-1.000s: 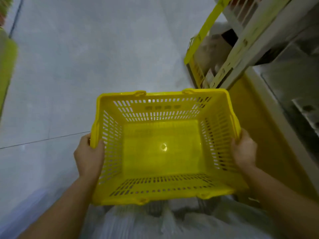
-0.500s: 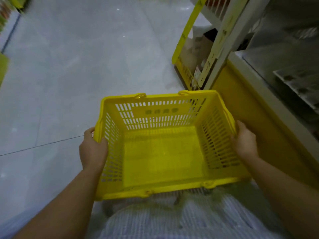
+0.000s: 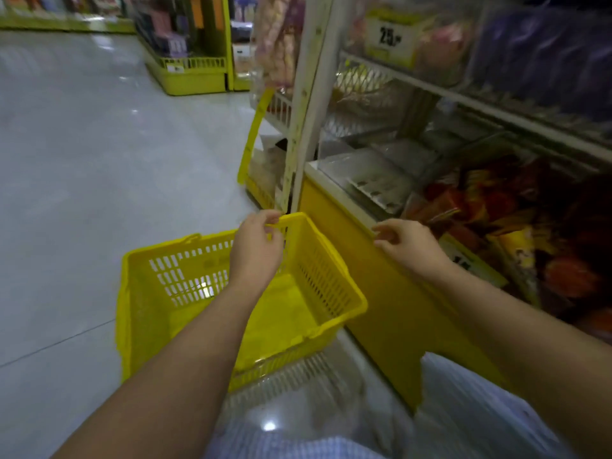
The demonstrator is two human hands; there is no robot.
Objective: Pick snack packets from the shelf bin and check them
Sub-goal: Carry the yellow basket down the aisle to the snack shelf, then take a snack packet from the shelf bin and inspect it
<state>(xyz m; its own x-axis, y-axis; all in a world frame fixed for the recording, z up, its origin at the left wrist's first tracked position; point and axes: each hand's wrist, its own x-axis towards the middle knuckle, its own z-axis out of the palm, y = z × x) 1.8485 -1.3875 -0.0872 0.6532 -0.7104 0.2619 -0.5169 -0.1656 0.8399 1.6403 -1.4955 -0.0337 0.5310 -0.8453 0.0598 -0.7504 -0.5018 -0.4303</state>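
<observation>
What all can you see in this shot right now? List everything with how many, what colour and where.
shopping basket: one, yellow, on the floor left of the shelf bin
shelf bin: one, yellow front, right of the basket
snack packets: many, orange and red, piled in the shelf bin
clear packets: several, transparent, at the bin's far end
price sign: one, yellow and white, reads 25, upper shelf
purple packs: blurred, count unclear, upper shelf on the right
display rack: one, yellow, far down the aisle
floor: light grey tiles
left hand: at the basket's far right corner, grip unclear
right hand: fingers loosely curled, holding nothing, above the bin's front edge
</observation>
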